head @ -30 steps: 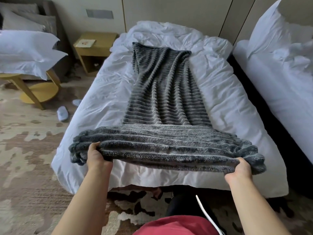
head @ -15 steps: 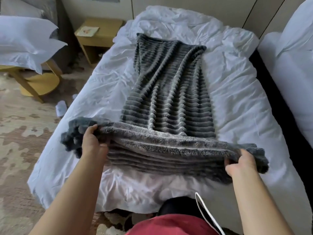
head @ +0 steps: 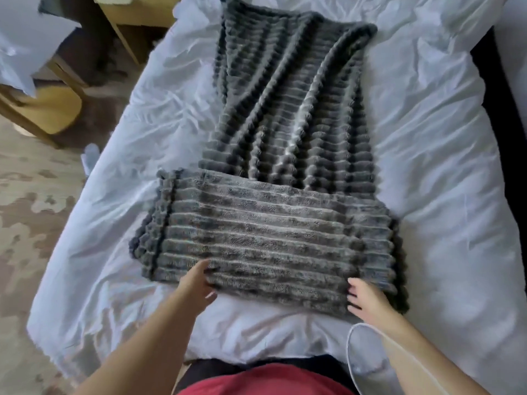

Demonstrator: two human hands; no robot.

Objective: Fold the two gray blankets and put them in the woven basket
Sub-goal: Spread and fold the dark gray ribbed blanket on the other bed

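- Here is the gray blanket [head: 291,115], stretched down the middle of the white bed [head: 442,166], its long axis running 6 to 12 o'clock, away from the person.
- The near end is doubled over into a folded band [head: 271,232], and that band lies crosswise, 9 to 3 o'clock, wider than the strip beyond it.
- The left hand [head: 196,280] is on the band's near edge with its fingertips in the pile. I cannot tell whether it pinches the cloth or only rests there.
- The right hand [head: 366,302] has its fingers spread and loose, touching the near edge close to the 5 o'clock corner and holding nothing.
- The two hands are well apart, both on the 6 o'clock side, so everything left to fold lies straight ahead toward 12.
- Neither hand is clearly nearer. The right sits close to its corner, while the left is inboard, with the band's ragged end sticking out past it toward 9.
- My read is that one fold is laid and the next one goes forward, with the left side likely needing squaring first.
- No woven basket or second blanket is in view, so the task looks early.
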